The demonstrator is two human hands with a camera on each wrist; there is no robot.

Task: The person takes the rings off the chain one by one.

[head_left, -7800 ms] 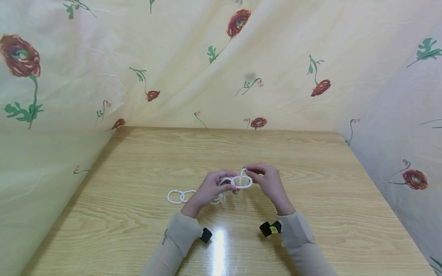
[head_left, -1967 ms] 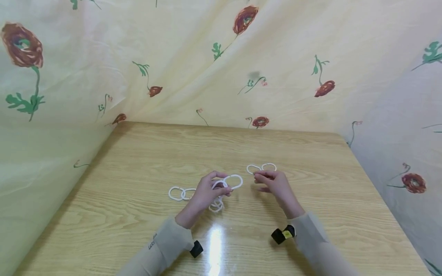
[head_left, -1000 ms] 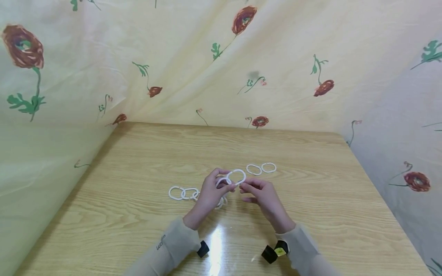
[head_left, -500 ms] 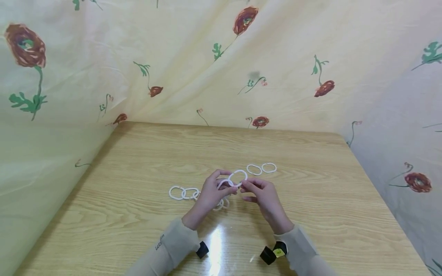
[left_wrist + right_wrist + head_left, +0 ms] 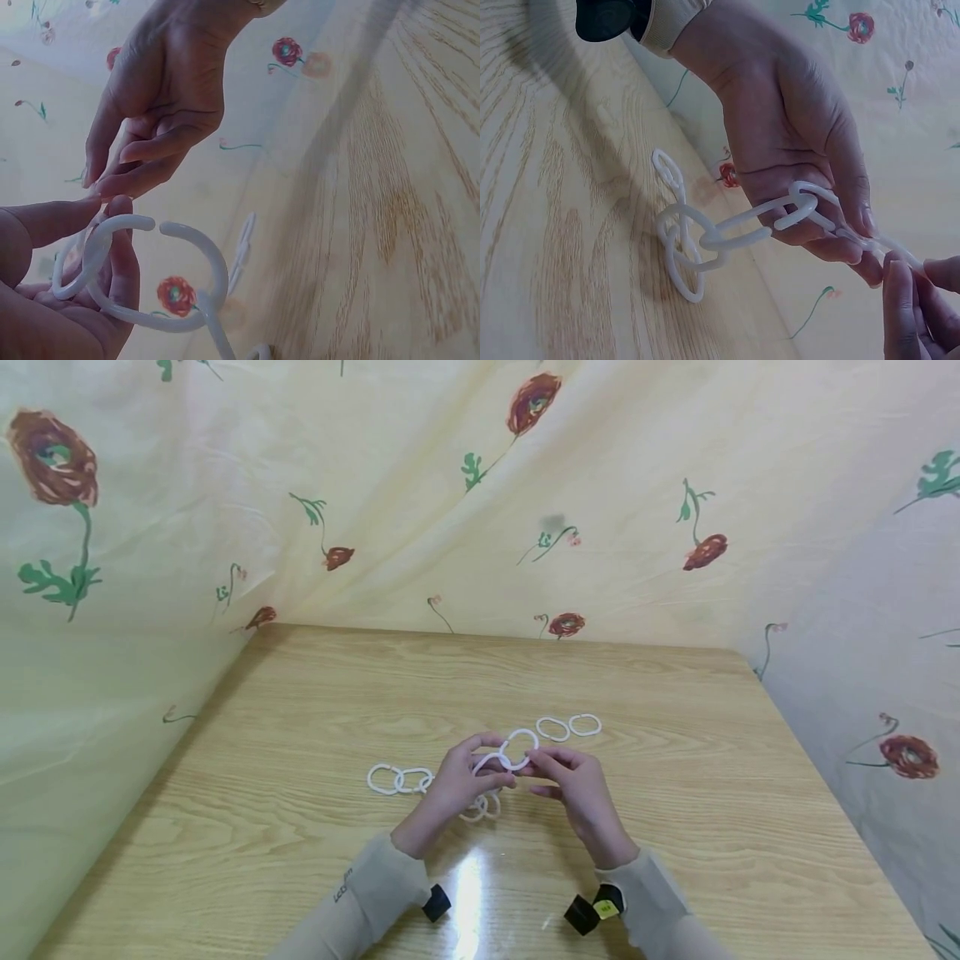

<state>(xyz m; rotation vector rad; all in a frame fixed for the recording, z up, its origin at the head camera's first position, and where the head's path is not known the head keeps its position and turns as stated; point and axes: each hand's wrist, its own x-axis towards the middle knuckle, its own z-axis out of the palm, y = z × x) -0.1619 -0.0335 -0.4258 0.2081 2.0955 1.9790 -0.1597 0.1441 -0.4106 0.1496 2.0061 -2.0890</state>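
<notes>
Between thumb and forefinger, the right hand (image 5: 573, 781) is pinching the end link (image 5: 522, 732), fingers almost closed; the left hand's (image 5: 454, 783) fingers are curling round the neighbouring link (image 5: 489, 756). The white chain (image 5: 413, 769) is hanging below, trailing onto the counter (image 5: 712, 793). It is looking light, stiff and smooth, probably slippery, so gripping beside a gap should be helping. Farther out, two loose links (image 5: 552, 720) are lying side by side.

Place: cloth-screened tabletop booth; room type beyond cannot be told | Sides: pale cloth (image 5: 420, 485) printed with red blooms (image 5: 533, 403) and green leaves (image 5: 81, 581), hanging along far, left and right | Base: light wood-grain surface (image 5: 712, 793) between them | Light: bright glare patch (image 5: 469, 881) on the surface's near part
</notes>
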